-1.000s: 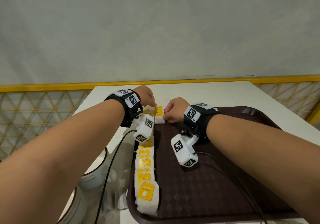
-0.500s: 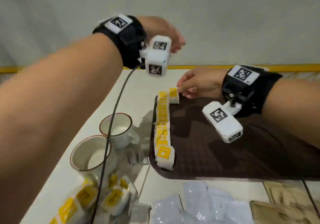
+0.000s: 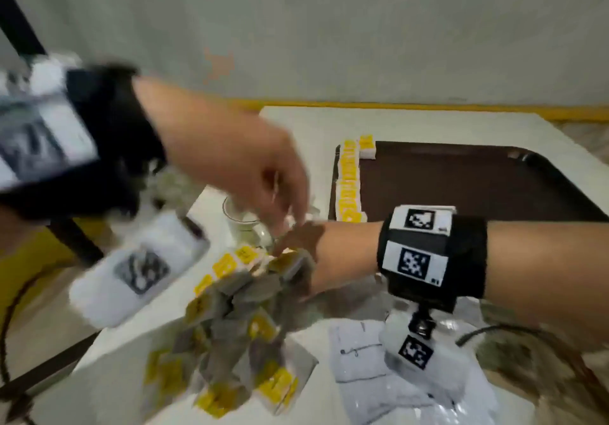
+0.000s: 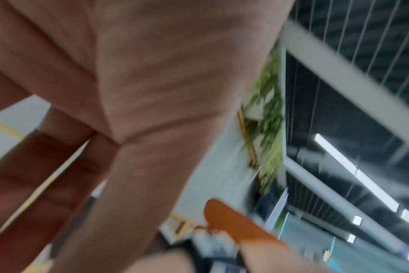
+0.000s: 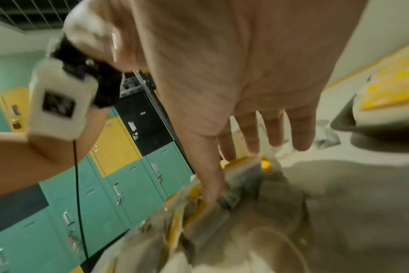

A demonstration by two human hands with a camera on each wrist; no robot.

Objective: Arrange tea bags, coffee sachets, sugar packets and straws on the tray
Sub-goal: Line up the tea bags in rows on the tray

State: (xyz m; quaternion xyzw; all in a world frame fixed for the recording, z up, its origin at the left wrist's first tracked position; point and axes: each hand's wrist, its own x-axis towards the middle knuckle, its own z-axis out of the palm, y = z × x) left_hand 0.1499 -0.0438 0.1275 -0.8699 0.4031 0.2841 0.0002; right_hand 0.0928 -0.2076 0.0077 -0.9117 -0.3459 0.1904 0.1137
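Head view | tea bags (image 3: 227,329): white, yellow-tagged, loose heap | right hand (image 3: 298,243) fingers straight, touching heap | left hand (image 3: 250,167) relaxed, empty

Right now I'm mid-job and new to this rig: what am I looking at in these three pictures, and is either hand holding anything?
No machine here: a person works bare-handed, with a black strap and a white camera box on each wrist. The big picture comes from a head camera looking down; the other two look along each hand from the wrist.

On the white table sits a brown tray with a row of yellow-tagged tea bags along its left edge. Nearer lies a loose pile of tea bags, two cups behind it and clear plastic wrappers.

The right hand reaches into the pile, fingers spread, thumb pressing a bag; no grip shows. The left hand is blurred above; whether it holds anything is unclear.
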